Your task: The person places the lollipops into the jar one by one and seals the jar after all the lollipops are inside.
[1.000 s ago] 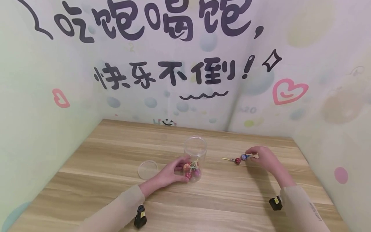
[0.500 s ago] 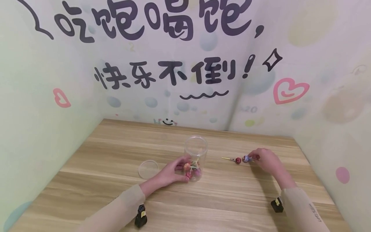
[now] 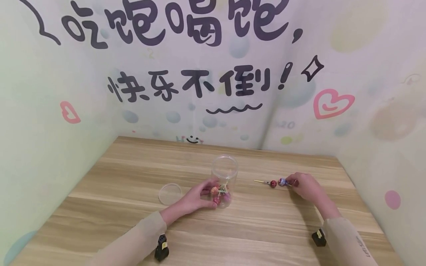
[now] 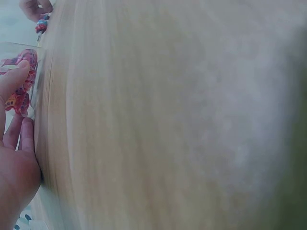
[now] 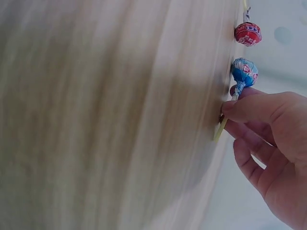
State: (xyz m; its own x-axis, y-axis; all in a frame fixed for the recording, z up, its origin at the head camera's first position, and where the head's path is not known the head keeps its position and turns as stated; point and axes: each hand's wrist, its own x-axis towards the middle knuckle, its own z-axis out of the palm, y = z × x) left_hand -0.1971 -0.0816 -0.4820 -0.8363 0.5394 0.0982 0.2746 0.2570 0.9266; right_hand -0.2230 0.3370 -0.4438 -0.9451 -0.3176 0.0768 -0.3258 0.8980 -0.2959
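A clear plastic jar (image 3: 225, 171) stands upright on the table, with several wrapped lollipops (image 3: 221, 191) in its lower part. My left hand (image 3: 194, 197) holds the jar from its left side, thumb and fingers curved round the base. To the right of the jar, my right hand (image 3: 306, 185) pinches the stick of a blue-wrapped lollipop (image 5: 244, 73) between thumb and fingers. Its yellow stick end pokes out below the thumb in the right wrist view. Just left of it lies a red-wrapped lollipop (image 3: 273, 184), its stick pointing left toward the jar.
A round clear lid (image 3: 170, 194) lies flat on the wooden table (image 3: 213, 236), left of the jar. Printed walls (image 3: 199, 125) close off the table's back and both sides. A small black device (image 3: 162, 248) sits at each wrist.
My right hand has shifted slightly right and toward me, from reaching over the blue lollipop to pinching its stick. The left hand and the jar have stayed in place.
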